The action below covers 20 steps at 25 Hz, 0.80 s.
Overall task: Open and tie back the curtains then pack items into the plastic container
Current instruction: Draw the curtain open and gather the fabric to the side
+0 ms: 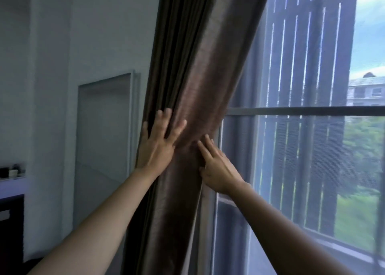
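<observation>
Beside window, curtain upright (slightly tilted)

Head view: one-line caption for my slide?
Both hands, left and right, press flat on the gathered brown curtain beside the window.

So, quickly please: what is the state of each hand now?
Left hand: open, fingers spread flat on the brown curtain, holding nothing.
Right hand: open, fingers extended against the curtain, holding nothing.
</observation>
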{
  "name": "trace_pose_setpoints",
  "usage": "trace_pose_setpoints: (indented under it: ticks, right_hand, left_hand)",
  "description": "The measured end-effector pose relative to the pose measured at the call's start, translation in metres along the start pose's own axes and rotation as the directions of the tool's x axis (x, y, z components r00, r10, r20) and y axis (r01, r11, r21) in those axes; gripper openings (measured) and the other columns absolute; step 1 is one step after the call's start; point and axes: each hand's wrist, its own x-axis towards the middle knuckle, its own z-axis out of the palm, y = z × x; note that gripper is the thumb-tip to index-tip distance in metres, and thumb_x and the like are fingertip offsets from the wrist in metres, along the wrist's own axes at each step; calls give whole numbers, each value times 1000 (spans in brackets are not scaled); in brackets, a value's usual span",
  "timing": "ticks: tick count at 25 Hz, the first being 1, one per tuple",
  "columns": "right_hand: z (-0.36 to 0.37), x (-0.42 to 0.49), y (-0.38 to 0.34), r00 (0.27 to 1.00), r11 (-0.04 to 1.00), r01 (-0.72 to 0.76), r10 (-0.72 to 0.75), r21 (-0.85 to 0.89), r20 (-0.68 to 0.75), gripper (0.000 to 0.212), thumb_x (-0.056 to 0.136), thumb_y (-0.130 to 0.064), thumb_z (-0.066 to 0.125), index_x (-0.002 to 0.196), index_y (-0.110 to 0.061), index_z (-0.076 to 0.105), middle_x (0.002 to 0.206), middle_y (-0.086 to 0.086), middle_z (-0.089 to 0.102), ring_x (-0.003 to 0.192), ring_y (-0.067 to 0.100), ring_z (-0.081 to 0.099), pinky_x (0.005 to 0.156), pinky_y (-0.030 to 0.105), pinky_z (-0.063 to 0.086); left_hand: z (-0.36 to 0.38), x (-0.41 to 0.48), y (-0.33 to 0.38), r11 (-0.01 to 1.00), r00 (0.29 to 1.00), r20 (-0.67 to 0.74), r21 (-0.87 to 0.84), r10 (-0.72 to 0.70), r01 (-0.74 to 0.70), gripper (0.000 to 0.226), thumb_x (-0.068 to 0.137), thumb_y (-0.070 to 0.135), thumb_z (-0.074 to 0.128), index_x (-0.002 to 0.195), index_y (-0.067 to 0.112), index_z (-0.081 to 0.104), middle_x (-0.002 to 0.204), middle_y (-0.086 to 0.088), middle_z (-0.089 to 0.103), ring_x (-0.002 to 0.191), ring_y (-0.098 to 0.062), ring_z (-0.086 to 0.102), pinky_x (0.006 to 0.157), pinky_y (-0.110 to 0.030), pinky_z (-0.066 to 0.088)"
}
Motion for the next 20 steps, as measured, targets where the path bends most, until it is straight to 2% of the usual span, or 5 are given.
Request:
trace_pose_setpoints:
  ticks: [2,5,11,17,20]
  right_hand:
    - [-30,-24,9,996,994,-25,17,-103,-83,72,90,-20,48,151,-15,10,160,8,-4,147,23,-2,120,36,6]
    - [-82,-76,28,993,970,-49,22,-237,-117,70,92,-28,47,150,-15,10,159,7,-7,147,21,-6,118,36,1]
    - [-206,-216,77,974,831,-203,117,-518,-193,71,87,-29,56,148,-12,24,158,14,8,146,29,10,114,40,5]
    - [-303,-365,119,940,485,-311,286,-818,-188,74,65,-29,74,132,-9,52,146,18,41,134,34,40,110,50,26]
    - [-338,-431,134,895,282,-337,391,-898,-213,72,57,-34,77,122,-8,62,137,16,53,130,32,47,111,46,17]
  left_hand:
    - [-5,4,22,960,969,67,136,238,-245,77,70,9,68,142,19,40,156,-7,22,145,-25,15,112,-48,17]
    - [-28,15,85,940,954,64,165,292,-299,46,76,9,51,121,8,64,130,-12,59,126,-27,52,108,-44,30]
    - [-99,62,273,919,978,-122,-339,169,-201,55,79,9,35,131,-2,51,135,-19,54,125,-31,52,100,-46,43]
    - [-157,77,432,682,994,-85,-724,65,-106,56,86,12,34,140,-2,39,144,-20,42,134,-35,40,110,-46,29]
    - [-188,80,510,491,996,-56,-868,66,-82,54,89,14,35,141,0,37,147,-18,37,138,-33,33,113,-43,23]
